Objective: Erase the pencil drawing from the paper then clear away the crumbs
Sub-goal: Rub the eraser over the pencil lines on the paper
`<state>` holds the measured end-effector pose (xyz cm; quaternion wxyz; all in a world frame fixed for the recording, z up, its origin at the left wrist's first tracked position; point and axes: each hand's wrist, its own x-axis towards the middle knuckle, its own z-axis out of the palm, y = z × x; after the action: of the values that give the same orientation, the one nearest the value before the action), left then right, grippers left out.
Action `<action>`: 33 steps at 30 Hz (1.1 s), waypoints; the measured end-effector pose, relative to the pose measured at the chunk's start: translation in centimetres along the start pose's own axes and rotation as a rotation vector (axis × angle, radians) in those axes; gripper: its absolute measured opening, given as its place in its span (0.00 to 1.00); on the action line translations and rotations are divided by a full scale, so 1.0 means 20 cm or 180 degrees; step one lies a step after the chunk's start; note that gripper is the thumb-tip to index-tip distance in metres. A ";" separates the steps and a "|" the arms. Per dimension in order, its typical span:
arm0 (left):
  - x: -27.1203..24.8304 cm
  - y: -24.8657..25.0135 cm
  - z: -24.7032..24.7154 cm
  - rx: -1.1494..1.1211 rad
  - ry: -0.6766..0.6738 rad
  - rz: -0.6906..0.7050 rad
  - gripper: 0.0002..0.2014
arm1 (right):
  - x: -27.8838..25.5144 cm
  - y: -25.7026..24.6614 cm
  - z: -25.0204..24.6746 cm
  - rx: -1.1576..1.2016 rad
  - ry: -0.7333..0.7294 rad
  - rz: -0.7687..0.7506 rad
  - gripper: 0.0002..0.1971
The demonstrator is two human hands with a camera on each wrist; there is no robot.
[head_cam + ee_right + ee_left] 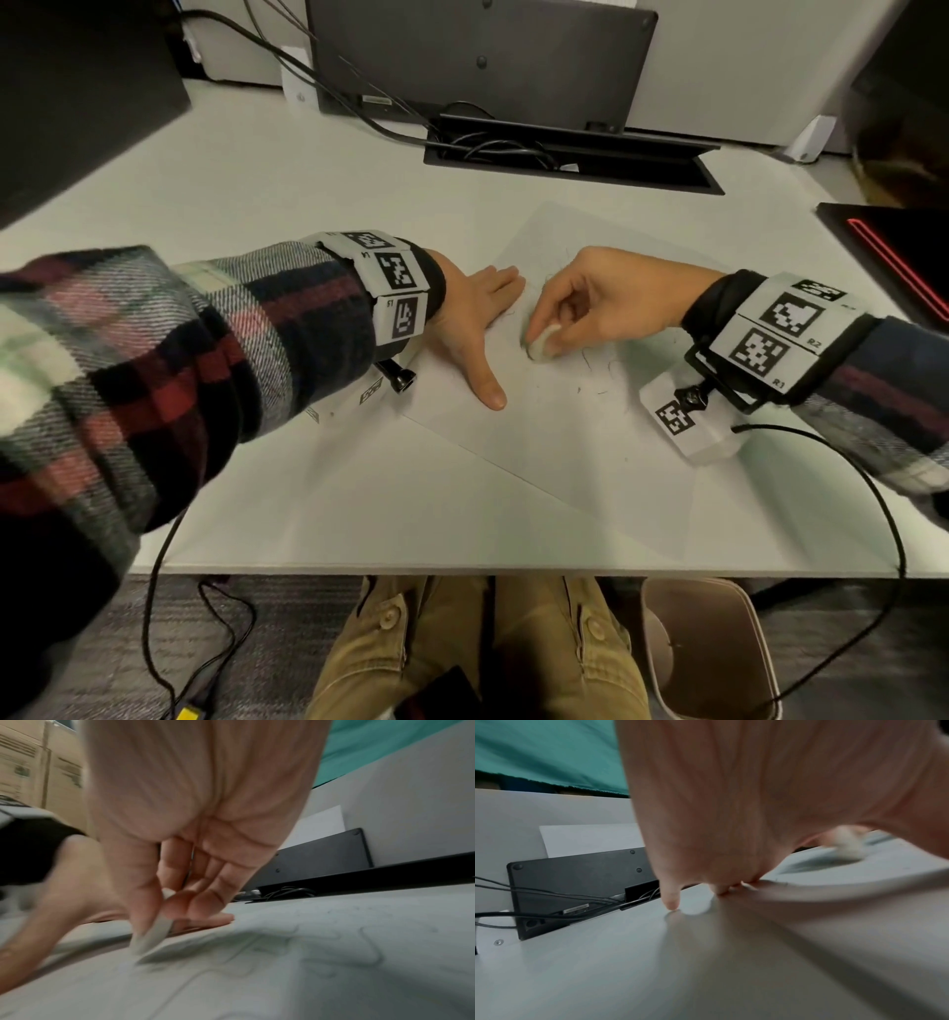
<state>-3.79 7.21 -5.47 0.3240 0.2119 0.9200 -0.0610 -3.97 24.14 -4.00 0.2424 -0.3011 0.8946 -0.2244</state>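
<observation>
A white sheet of paper (554,442) lies at an angle on the desk, with faint pencil lines (598,362) and dark eraser crumbs (601,393) scattered on it. My left hand (475,318) lies flat on the paper's left part, fingers spread and straight, thumb pointing toward me. My right hand (580,303) pinches a small white eraser (542,344) whose tip touches the paper just right of the left hand. In the right wrist view the eraser (151,935) sits between thumb and fingers, its corner on the blurred pencil lines (365,943). In the left wrist view the left fingertips (672,902) press the desk.
The white desk (308,514) has an open cable tray (565,154) with wires at the back below a dark monitor back (482,56). A black device with a red line (904,257) lies at the right. A pink bin (714,647) stands under the desk's front edge.
</observation>
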 end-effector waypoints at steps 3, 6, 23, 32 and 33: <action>-0.02 -0.02 0.00 0.0095 0.0091 0.0051 0.65 | 0.02 0.04 -0.06 0.0002 0.0537 0.0089 0.10; -0.03 -0.03 -0.02 0.0206 0.0161 0.0112 0.65 | 0.03 0.05 -0.07 -0.0075 0.0347 0.0122 0.09; 0.03 0.00 0.00 -0.0198 0.0073 -0.0007 0.58 | 0.07 -0.01 0.01 -0.0201 0.0000 -0.0071 0.06; 0.03 0.01 0.00 -0.0181 0.0049 0.0000 0.57 | 0.07 0.00 0.01 -0.0224 0.0070 -0.0021 0.05; 0.03 0.01 0.00 -0.0164 0.0056 0.0009 0.57 | 0.08 0.01 0.00 -0.0357 0.0222 -0.0057 0.05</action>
<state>-4.10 7.59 -5.76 0.3214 0.2053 0.9237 -0.0350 -5.16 23.16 -4.63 0.1919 -0.3141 0.9109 -0.1865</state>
